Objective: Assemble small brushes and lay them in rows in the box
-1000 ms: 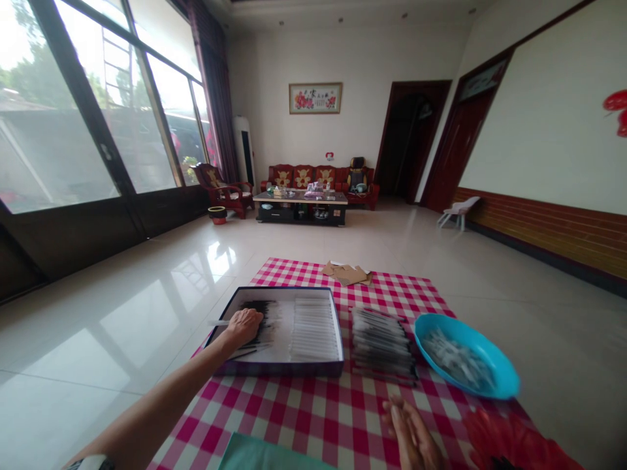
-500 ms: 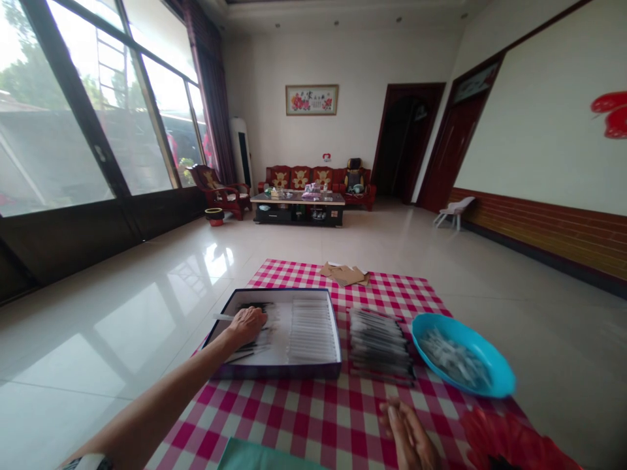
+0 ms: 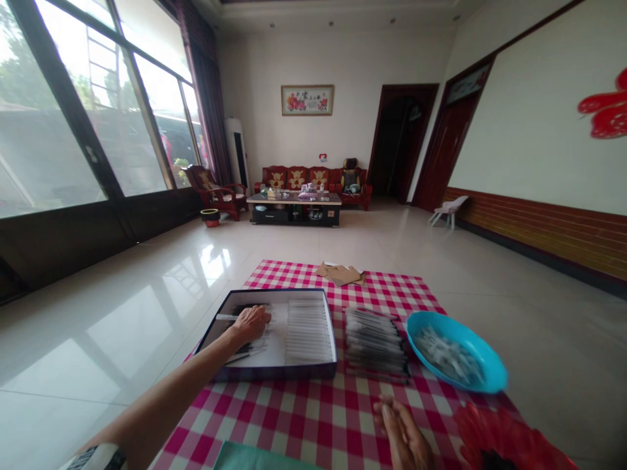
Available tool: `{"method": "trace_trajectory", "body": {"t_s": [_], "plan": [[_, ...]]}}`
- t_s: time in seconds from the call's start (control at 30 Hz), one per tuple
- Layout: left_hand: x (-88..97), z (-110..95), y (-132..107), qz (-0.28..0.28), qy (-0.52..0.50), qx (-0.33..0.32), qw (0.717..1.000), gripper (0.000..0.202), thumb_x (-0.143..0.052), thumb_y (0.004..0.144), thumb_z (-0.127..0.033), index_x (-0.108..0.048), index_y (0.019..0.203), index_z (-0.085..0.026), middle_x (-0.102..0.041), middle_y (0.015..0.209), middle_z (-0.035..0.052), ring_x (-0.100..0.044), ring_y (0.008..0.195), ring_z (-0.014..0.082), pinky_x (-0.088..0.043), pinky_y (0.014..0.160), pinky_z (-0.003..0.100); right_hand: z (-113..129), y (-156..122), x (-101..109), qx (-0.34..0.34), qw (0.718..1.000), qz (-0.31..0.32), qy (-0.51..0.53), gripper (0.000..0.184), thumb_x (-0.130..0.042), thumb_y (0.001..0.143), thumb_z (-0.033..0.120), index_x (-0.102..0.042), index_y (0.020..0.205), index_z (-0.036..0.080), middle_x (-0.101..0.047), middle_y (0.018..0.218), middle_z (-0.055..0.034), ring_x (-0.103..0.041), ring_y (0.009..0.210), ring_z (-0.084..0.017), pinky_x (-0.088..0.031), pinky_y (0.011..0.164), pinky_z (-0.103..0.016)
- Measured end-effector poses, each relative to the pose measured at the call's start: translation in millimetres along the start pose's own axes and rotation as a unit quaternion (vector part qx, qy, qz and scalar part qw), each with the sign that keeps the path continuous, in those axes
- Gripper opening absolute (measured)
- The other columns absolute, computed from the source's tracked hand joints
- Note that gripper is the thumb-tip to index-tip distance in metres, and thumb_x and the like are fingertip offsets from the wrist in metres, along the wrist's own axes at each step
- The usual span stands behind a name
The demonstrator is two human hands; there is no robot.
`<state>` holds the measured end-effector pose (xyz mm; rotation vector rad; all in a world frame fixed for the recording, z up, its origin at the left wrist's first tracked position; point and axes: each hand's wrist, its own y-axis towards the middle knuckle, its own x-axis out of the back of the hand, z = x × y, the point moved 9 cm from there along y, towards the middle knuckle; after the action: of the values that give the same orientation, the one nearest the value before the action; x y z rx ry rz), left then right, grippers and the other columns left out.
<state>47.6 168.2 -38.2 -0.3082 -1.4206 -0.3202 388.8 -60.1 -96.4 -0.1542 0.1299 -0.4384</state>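
Note:
My left hand reaches into a shallow dark-rimmed box on the red-and-white checked cloth. Its fingers are curled over a bunch of thin dark sticks lying in the box, and a white stick end pokes out to the left of the hand. Rows of pale sticks fill the box's right half. My right hand rests low on the cloth near the bottom edge, fingers stretched out flat and holding nothing.
A stack of dark sticks lies right of the box, beside a blue bowl of small white pieces. Cardboard pieces lie at the cloth's far edge. A red object is at bottom right, a teal sheet at the bottom.
The view has drifted slightly, so everything sits a little further left. My left hand stays on the dark sticks in the box; my right hand stays flat on the cloth.

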Motion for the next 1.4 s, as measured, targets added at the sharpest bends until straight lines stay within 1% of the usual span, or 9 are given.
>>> {"method": "trace_trajectory", "body": {"t_s": [0.13,0.57,0.8,0.9,0.97,1.07,1.17,1.3,1.4], "plan": [[4.5,-6.9,2.3,-0.031,0.002,-0.01,0.999,0.035,-0.036,0.086,-0.012,-0.062,0.106,-0.023,-0.058,0.095,0.0077,-0.053,0.09,0.0191,-0.039,0.079,0.03,-2.1,2.9,2.3,0.008,1.0,-0.004,0.002,0.054,-0.069,0.064,0.057,-0.064,0.102,0.019,-0.072,0.102,-0.0074,-0.065,0.1,-0.028,-0.054,0.082,-0.03],[35.1,-21.7,-12.0,-0.08,-0.021,-0.014,0.996,0.031,-0.038,0.083,-0.008,-0.064,0.096,-0.018,-0.056,0.091,0.0064,-0.051,0.087,0.0185,-0.038,0.079,0.028,-7.7,3.3,0.9,0.004,1.0,0.007,-0.003,0.058,-0.065,0.066,0.059,-0.061,0.108,0.019,-0.069,0.11,-0.0094,-0.064,0.101,-0.029,-0.053,0.082,-0.031],[105.0,-102.9,-35.6,-0.13,-0.108,-0.082,0.982,0.044,-0.036,0.084,-0.013,-0.048,0.126,-0.022,-0.058,0.093,0.0056,-0.054,0.085,0.0185,-0.042,0.072,0.028,0.1,3.7,2.1,0.029,0.998,-0.019,-0.048,0.058,-0.064,0.064,0.063,-0.065,0.101,0.018,-0.07,0.103,-0.0101,-0.064,0.097,-0.029,-0.052,0.081,-0.033],[136.9,-150.7,-62.5,-0.169,-0.398,-0.168,0.886,0.042,-0.036,0.088,-0.018,-0.047,0.128,-0.021,-0.059,0.087,0.005,-0.054,0.076,0.0158,-0.042,0.075,0.029,4.6,1.7,0.0,0.045,0.997,-0.019,-0.054,0.055,-0.061,0.068,0.062,-0.063,0.103,0.019,-0.07,0.1,-0.0088,-0.064,0.093,-0.027,-0.053,0.077,-0.032],[138.9,-174.7,-71.9,-0.131,-0.62,-0.184,0.752,0.035,-0.039,0.09,-0.025,-0.051,0.123,-0.022,-0.06,0.085,0.0038,-0.055,0.07,0.0135,-0.043,0.068,0.026,10.4,-2.2,-1.8,0.063,0.996,-0.018,-0.055,0.053,-0.061,0.07,0.06,-0.063,0.102,0.019,-0.07,0.097,-0.008,-0.064,0.087,-0.025,-0.053,0.074,-0.031],[118.5,-196.4,-73.2,-0.073,-0.856,-0.112,0.5,0.02,-0.054,0.084,-0.03,-0.057,0.102,-0.021,-0.062,0.088,0.0035,-0.058,0.074,0.0137,-0.043,0.068,0.025,23.4,-11.8,-13.4,0.093,0.994,0.024,-0.058,0.045,-0.055,0.077,0.058,-0.063,0.1,0.02,-0.07,0.088,-0.006,-0.063,0.077,-0.021,-0.051,0.068,-0.029],[93.3,-206.4,-73.4,-0.063,-0.931,-0.03,0.359,0.018,-0.067,0.074,-0.026,-0.054,0.085,-0.019,-0.064,0.09,0.0032,-0.061,0.083,0.0158,-0.044,0.076,0.026,32.3,-21.7,-31.3,0.091,0.99,0.093,-0.049,0.043,-0.045,0.084,0.057,-0.065,0.093,0.02,-0.068,0.078,-0.0049,-0.06,0.067,-0.018,-0.048,0.059,-0.027],[64.3,-206.1,-76.2,-0.063,-0.943,0.034,0.326,0.026,-0.072,0.068,-0.025,-0.05,0.081,-0.02,-0.064,0.097,0.0031,-0.06,0.093,0.0192,-0.044,0.079,0.028,34.2,-27.4,-45.8,0.071,0.987,0.14,-0.018,0.038,-0.057,0.078,0.054,-0.067,0.087,0.019,-0.066,0.069,-0.0035,-0.055,0.056,-0.015,-0.044,0.051,-0.025],[53.2,-196.2,-80.7,-0.099,-0.897,0.025,0.43,0.021,-0.068,0.072,-0.03,-0.05,0.077,-0.02,-0.065,0.093,0.0027,-0.06,0.088,0.0172,-0.044,0.079,0.028,26.4,-22.7,-39.5,0.044,0.993,0.109,0.032,0.036,-0.068,0.071,0.048,-0.067,0.088,0.017,-0.066,0.068,-0.0032,-0.057,0.058,-0.015,-0.044,0.051,-0.024]]}}
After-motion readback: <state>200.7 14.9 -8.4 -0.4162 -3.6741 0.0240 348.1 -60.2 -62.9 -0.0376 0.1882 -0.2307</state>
